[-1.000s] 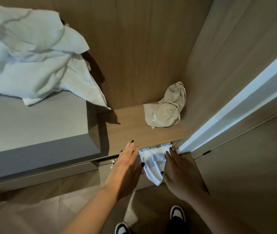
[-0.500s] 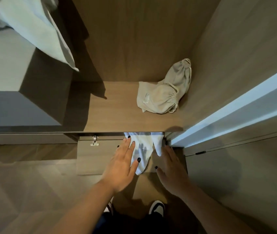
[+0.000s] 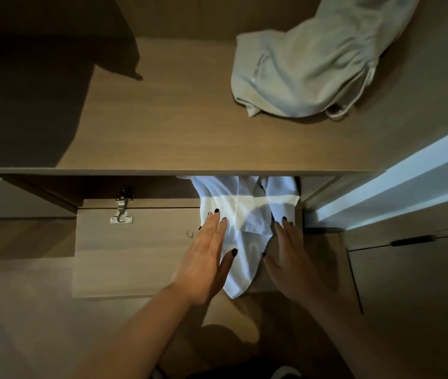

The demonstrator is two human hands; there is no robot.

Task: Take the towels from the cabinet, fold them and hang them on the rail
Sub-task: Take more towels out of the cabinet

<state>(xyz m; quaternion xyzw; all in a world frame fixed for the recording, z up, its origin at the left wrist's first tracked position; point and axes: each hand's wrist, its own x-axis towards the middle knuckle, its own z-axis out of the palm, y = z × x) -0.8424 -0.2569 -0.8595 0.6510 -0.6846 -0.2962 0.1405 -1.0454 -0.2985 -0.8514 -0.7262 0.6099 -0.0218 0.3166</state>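
A white towel hangs out from under the wooden shelf, draped down over an open cabinet door. My left hand lies flat with straight fingers on the towel's left edge. My right hand is flat with straight fingers at the towel's right edge. The towel's upper part is hidden under the shelf. No rail is in view.
A beige drawstring bag lies crumpled at the back right of the shelf. A metal hinge sits on the door's top edge. A pale vertical panel stands at the right, with another cabinet front below it.
The camera has dropped closer to the shelf; the grey unit and its white cloth at left are out of view. Both hands stay flat at the towel's sides.
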